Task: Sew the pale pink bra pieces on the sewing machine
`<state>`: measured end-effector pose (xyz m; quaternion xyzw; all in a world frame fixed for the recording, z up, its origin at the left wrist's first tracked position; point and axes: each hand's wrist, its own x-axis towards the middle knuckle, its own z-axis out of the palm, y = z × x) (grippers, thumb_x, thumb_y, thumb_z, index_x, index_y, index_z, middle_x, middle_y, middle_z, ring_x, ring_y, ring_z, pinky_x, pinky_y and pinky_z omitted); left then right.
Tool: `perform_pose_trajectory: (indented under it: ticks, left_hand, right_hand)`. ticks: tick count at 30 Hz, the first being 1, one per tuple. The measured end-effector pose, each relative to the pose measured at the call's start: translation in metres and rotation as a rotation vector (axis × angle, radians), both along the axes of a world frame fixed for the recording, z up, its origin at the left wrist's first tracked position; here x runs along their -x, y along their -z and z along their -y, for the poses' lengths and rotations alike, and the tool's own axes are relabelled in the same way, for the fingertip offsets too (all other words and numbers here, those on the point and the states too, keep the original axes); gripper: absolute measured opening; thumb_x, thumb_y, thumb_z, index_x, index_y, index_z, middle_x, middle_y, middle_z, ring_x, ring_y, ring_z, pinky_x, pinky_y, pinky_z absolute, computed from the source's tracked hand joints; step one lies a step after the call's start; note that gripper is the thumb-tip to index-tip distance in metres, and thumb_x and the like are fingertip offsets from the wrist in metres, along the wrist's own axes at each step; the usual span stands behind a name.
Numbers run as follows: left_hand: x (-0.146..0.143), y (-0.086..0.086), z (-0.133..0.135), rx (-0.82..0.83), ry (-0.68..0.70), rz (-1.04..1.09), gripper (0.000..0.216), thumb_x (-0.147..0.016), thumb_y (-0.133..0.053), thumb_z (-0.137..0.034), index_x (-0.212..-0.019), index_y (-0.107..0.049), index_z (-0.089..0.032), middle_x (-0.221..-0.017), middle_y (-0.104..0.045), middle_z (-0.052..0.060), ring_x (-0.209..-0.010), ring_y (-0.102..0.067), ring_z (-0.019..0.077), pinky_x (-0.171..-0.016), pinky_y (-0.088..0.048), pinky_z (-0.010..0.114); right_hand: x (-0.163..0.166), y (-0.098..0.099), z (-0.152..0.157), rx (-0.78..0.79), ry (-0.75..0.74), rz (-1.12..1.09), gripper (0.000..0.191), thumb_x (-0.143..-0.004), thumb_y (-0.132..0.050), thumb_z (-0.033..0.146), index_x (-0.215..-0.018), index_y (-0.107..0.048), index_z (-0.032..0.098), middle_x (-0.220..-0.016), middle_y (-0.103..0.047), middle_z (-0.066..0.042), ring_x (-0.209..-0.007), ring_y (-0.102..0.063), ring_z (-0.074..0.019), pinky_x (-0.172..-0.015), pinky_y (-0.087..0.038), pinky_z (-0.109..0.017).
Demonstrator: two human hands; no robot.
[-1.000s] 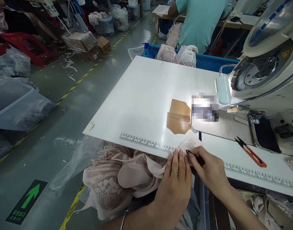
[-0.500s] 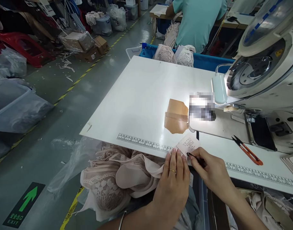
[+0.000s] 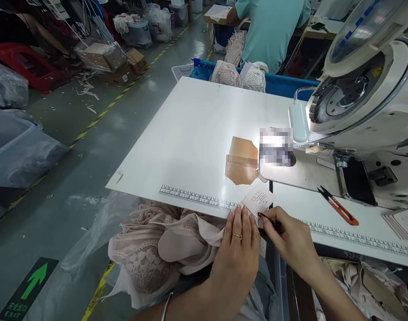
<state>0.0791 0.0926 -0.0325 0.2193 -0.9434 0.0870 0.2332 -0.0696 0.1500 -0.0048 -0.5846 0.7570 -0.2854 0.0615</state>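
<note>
Left hand [image 3: 236, 258]: laid palm down, its fingers straight and close together, pressing at the lower edge of the white label; I cannot tell if it grips anything underneath.
Right hand [image 3: 289, 240]: curled, with thumb and forefinger pinched closely on a thin dark tool [image 3: 266, 217], whose tip points to 10 o'clock.
White label [image 3: 258, 199]: at the front edge of the tabletop [image 3: 187, 138], at 1 o'clock from the left hand; it carries small printed lines. The tool tip is at its lower corner, but contact I cannot tell.
Lace garments [image 3: 147, 263]: heaped below the tabletop edge, at 9 o'clock from the left hand.
Ruler scale [image 3: 195, 197]: along the front edge, at 9 o'clock from the label and again at 4 o'clock.
Brown patch [image 3: 242, 160]: flat on the tabletop, at 11 o'clock from the label.
Orange-handled snips [image 3: 338, 206]: lying at 2 o'clock from the right hand.
Stacked cards [image 3: 402, 223]: at 3 o'clock from the right hand.
Sewing machine [image 3: 367, 98]: between 1 and 2 o'clock from the label.
Blue bin [image 3: 291, 84]: behind the tabletop, at 12 o'clock, holding 2 lace cups.
</note>
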Motion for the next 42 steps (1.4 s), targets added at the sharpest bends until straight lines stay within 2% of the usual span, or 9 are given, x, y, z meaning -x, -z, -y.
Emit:
perform_pose_trajectory:
  ticks: [5,14,18,21,25,28,32,38,42]
  left_hand:
    - [-0.001,0.002,-0.001,-0.019,0.005,0.005,0.046,-0.088,-0.048,-0.013,-0.131,-0.052,0.003,-0.136,-0.054,0.026,-0.130,-0.049,0.0389,-0.108,-0.047,0.048]
    - [-0.002,0.002,0.001,-0.010,0.010,0.028,0.047,-0.089,-0.048,-0.014,-0.133,-0.051,0.002,-0.136,-0.055,0.025,-0.130,-0.051,0.0352,-0.112,-0.042,0.048]
    - [-0.006,-0.002,0.002,0.012,-0.001,0.106,0.045,-0.091,-0.046,-0.017,-0.133,-0.053,-0.002,-0.141,-0.052,0.019,-0.133,-0.049,0.0292,-0.114,-0.037,0.042]
    - [-0.007,-0.007,0.005,0.053,-0.006,0.126,0.041,-0.092,-0.044,-0.015,-0.129,-0.058,-0.003,-0.136,-0.059,0.016,-0.123,-0.057,0.0230,-0.110,-0.040,0.036]
    - [-0.005,-0.011,0.014,0.036,0.020,0.079,0.035,-0.093,-0.049,-0.019,-0.120,-0.062,-0.001,-0.130,-0.062,0.019,-0.122,-0.058,0.0282,-0.108,-0.043,0.040]
    - [-0.004,-0.011,0.017,0.001,0.006,0.066,0.040,-0.092,-0.056,-0.023,-0.127,-0.057,-0.004,-0.132,-0.060,0.019,-0.128,-0.052,0.0339,-0.111,-0.040,0.051]
    - [-0.006,-0.012,0.014,-0.033,-0.006,0.062,0.042,-0.091,-0.058,-0.021,-0.131,-0.054,-0.008,-0.136,-0.057,0.019,-0.132,-0.048,0.0371,-0.109,-0.039,0.059]
    - [-0.011,-0.006,0.006,-0.040,0.056,0.031,0.037,-0.091,-0.043,-0.011,-0.121,-0.058,0.003,-0.134,-0.057,0.024,-0.132,-0.049,0.0333,-0.112,-0.040,0.047]
    - [-0.007,-0.002,0.000,-0.023,0.022,0.071,0.044,-0.089,-0.048,-0.015,-0.129,-0.053,0.004,-0.133,-0.058,0.024,-0.130,-0.051,0.0333,-0.110,-0.044,0.042]
  right_hand:
    - [-0.002,0.003,0.003,0.030,-0.012,-0.064,0.013,-0.094,-0.048,0.021,-0.081,-0.052,0.022,-0.063,-0.061,0.004,-0.053,-0.057,-0.0116,-0.052,-0.041,-0.023]
    - [0.003,-0.006,-0.003,0.002,-0.033,0.061,0.016,-0.093,-0.048,0.023,-0.078,-0.054,0.022,-0.061,-0.058,0.005,-0.050,-0.052,-0.0098,-0.051,-0.041,-0.021]
    - [0.014,-0.010,0.005,0.013,0.093,0.173,0.014,-0.093,-0.052,0.029,-0.081,-0.055,0.022,-0.062,-0.057,0.004,-0.052,-0.052,-0.0102,-0.051,-0.042,-0.021]
    - [0.023,-0.010,0.012,0.073,0.159,0.234,0.015,-0.092,-0.053,0.033,-0.083,-0.057,0.022,-0.065,-0.060,0.002,-0.054,-0.052,-0.0111,-0.051,-0.042,-0.022]
    - [0.024,-0.015,0.009,-0.046,0.051,0.400,0.018,-0.092,-0.052,0.035,-0.081,-0.056,0.021,-0.065,-0.062,0.002,-0.054,-0.054,-0.0117,-0.051,-0.042,-0.022]
    - [0.021,-0.022,0.006,-0.152,-0.040,0.494,0.020,-0.094,-0.050,0.035,-0.080,-0.054,0.021,-0.059,-0.059,0.003,-0.054,-0.054,-0.0119,-0.054,-0.043,-0.023]
    - [0.027,-0.025,0.017,-0.076,-0.014,0.387,0.019,-0.093,-0.050,0.034,-0.079,-0.054,0.021,-0.059,-0.051,0.005,-0.053,-0.046,-0.0108,-0.051,-0.038,-0.022]
    - [0.033,-0.017,0.046,-0.126,-0.244,0.251,0.014,-0.094,-0.046,0.025,-0.083,-0.053,0.021,-0.066,-0.059,0.002,-0.057,-0.051,-0.0116,-0.056,-0.040,-0.023]
    - [0.033,-0.009,0.051,-0.110,-0.359,0.194,0.015,-0.094,-0.044,0.023,-0.082,-0.052,0.021,-0.067,-0.059,0.001,-0.057,-0.051,-0.0119,-0.057,-0.040,-0.023]
